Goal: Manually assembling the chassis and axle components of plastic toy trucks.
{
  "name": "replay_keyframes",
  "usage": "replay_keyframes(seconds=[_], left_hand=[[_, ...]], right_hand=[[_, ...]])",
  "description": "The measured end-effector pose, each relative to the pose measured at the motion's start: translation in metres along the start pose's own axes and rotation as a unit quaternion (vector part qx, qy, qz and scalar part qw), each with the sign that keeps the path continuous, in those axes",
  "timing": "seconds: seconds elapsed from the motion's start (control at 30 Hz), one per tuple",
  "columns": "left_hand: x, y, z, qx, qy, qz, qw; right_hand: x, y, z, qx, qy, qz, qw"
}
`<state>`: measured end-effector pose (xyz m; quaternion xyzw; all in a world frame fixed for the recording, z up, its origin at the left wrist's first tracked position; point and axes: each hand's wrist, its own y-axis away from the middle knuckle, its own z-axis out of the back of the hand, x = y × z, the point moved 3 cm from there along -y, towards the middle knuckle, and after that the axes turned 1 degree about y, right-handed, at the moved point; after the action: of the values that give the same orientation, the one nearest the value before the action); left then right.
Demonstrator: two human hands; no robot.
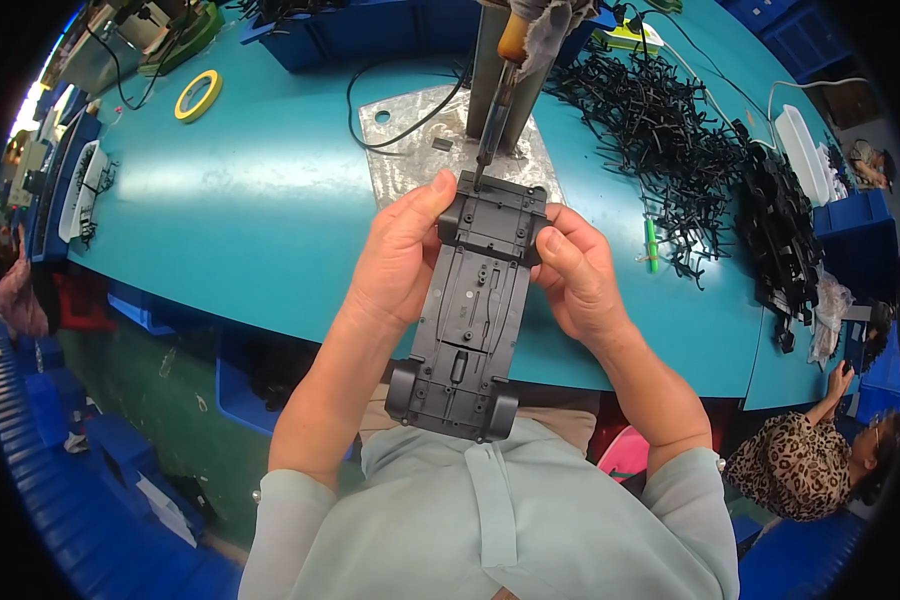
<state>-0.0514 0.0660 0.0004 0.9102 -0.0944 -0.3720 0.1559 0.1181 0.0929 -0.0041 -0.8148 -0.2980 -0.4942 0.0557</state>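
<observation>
Between my two hands is a black plastic toy car chassis (470,300), its long body slanting down toward my chest. My left hand (407,240) grips its far left corner, thumb on top. On the opposite side my right hand (576,268) closes round the far right corner, the thumb pressing near the edge. A soldering iron (497,105) with an amber handle hangs tip down from an upright stand. Its tip meets, or comes very close to, the chassis's far end; contact is hard to tell. Under that end lies a scuffed metal plate (400,178).
A heap of black plastic parts (660,140) covers the right of the teal table (250,220). Near it lies a green pen-like tool (652,245). A yellow tape roll (198,96) sits at left, a blue bin (370,38) behind. Another person (805,465) works at far right.
</observation>
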Motion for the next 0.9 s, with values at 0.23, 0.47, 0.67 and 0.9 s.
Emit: replay_keyframes(seconds=[0.23,0.47,0.67,0.9], left_hand=[[0.0038,-0.0048,0.0041,-0.004,0.02,0.008,1.0],[0.0071,-0.006,0.008,0.002,0.045,0.024,0.999],[0.0047,-0.0042,0.0046,-0.006,0.035,0.02,0.999],[0.004,-0.0052,0.0044,-0.009,0.037,0.023,0.999]], right_hand=[[-0.0005,-0.0014,0.0024,0.008,-0.002,0.008,1.0],[0.0011,-0.0016,-0.0019,0.0,0.006,0.001,1.0],[0.0002,-0.0022,-0.0009,0.003,0.0,0.006,1.0],[-0.0009,-0.004,0.0018,0.009,0.002,0.013,1.0]])
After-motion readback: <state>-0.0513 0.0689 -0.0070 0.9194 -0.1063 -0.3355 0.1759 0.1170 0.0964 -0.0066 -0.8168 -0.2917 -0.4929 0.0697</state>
